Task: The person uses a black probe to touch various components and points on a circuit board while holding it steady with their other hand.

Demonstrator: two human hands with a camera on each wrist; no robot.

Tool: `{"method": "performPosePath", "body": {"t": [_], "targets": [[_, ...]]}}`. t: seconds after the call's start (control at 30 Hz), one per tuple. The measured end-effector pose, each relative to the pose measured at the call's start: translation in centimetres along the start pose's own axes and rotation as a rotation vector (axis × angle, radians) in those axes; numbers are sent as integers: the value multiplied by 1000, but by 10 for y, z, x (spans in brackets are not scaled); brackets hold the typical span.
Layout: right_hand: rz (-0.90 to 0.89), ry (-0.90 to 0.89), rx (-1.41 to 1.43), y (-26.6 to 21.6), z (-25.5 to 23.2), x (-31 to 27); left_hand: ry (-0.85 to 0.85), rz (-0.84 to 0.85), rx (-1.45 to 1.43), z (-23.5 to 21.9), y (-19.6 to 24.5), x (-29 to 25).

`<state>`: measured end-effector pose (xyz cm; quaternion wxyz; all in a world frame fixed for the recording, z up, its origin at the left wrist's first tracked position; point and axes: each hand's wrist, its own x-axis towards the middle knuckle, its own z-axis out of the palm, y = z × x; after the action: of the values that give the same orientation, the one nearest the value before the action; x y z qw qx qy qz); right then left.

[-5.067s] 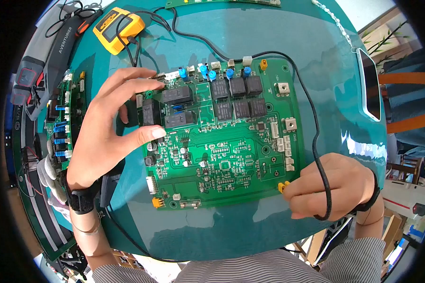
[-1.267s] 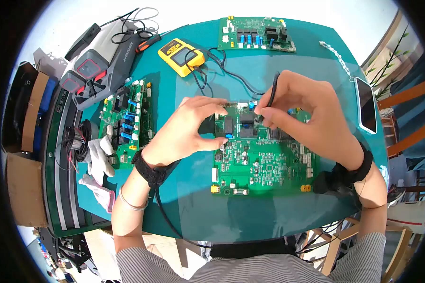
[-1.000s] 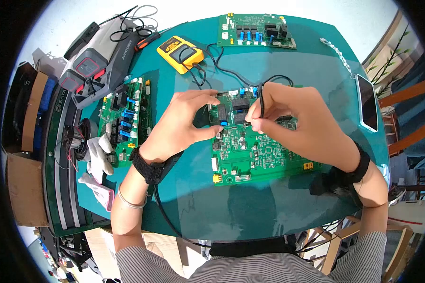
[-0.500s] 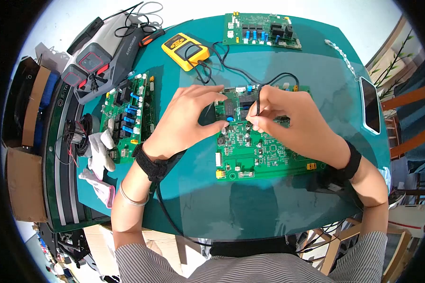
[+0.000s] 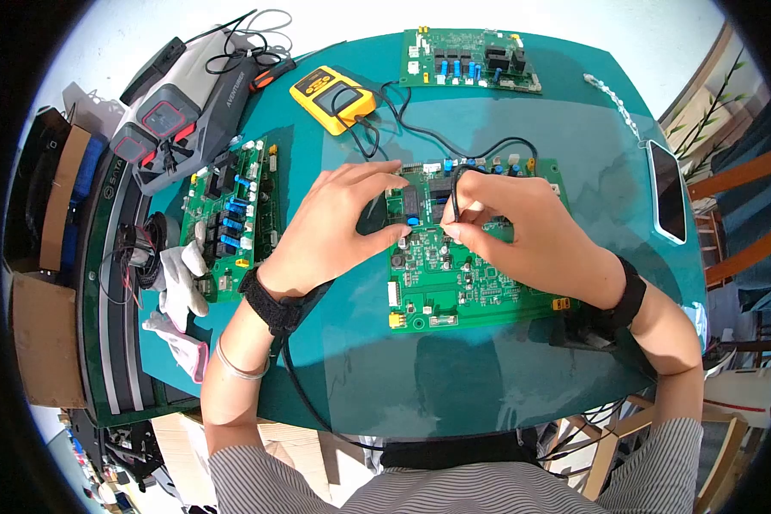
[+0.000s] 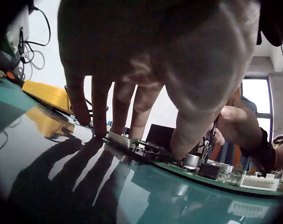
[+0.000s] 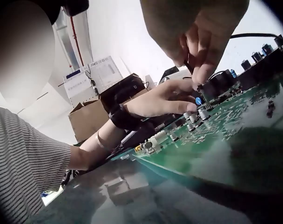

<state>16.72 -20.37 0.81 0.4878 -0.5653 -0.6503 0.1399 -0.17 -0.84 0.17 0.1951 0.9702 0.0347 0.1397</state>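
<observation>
A person in a striped shirt bends over a green board (image 5: 441,291) lying flat on a teal table (image 5: 385,377), near its middle, directly in front of the body. The right hand (image 5: 527,227) pinches the end of a black cord (image 5: 454,199) between thumb and fingers, low over the left part of the board, just beside its dark blocks; whether the tip touches is too small to tell. The left hand (image 5: 334,218) stands open, fingers spread and nearly straight, fingertips at the board's left end and thumb resting near a silver capacitor (image 6: 191,161). The cord runs past the board's far edge toward a yellow device (image 5: 330,101). Beyond, at the table's far side, lies a second board (image 5: 471,64); another board (image 5: 231,223) sits to the left, with pale gloves (image 5: 180,287) against its near end and a grey case (image 5: 206,141) behind it. On the right, a phone (image 5: 666,193) lies near a string of beads (image 5: 615,104). Black bands circle both wrists, and a bracelet (image 5: 238,358) rings the left forearm
</observation>
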Motion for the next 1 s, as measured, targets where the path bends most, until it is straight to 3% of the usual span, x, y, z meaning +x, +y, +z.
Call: {"method": "performPosePath", "body": {"t": [0.37, 0.7, 0.77, 0.8, 0.9, 1.0], "targets": [[-19, -36, -99, 3, -4, 2, -12, 9, -24, 0, -3, 1], [2, -7, -12, 24, -15, 1, -17, 137, -47, 1, -12, 4], [-1, -152, -175, 25, -23, 2, -5, 142, -20, 2, -12, 3], [93, -149, -66, 21, -22, 0, -6, 143, -15, 2, -13, 3], [-22, -169, -118, 26, -24, 1, 42, 179, -4, 7, -14, 3], [78, -166, -89, 14, -20, 0, 80, 210, -23, 9, -11, 3]]}}
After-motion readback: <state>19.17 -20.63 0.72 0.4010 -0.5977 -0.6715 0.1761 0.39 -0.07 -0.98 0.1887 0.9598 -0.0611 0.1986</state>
